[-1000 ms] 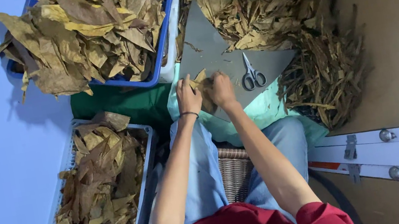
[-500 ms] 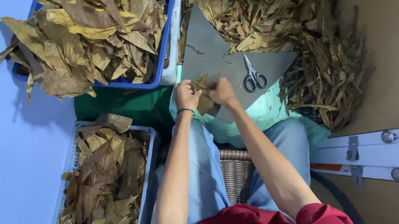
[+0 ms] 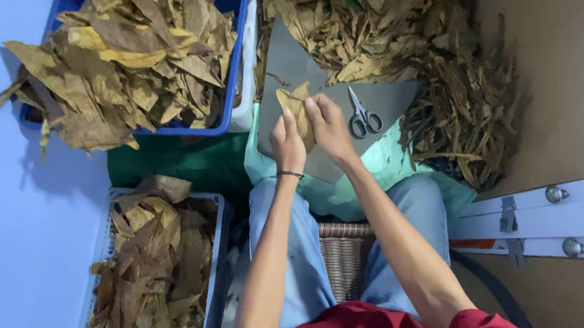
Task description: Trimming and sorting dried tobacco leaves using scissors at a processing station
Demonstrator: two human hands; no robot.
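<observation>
Left hand (image 3: 287,143): pinching the dried leaf (image 3: 295,102).
Right hand (image 3: 329,128): pinching it too.
Change: leaf lifted, spread wider above the grey board (image 3: 290,64).
Scissors (image 3: 362,116): untouched beside.

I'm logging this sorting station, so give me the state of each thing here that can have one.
Left hand: shut on the dried leaf.
Right hand: shut on the same leaf.
Dried leaf: held up between both hands, over the grey board.
Scissors: lying flat on the board, blades closed, untouched.
Blue crate: heaped over its rim with leaves.
White crate: roughly full of darker leaves.
</observation>
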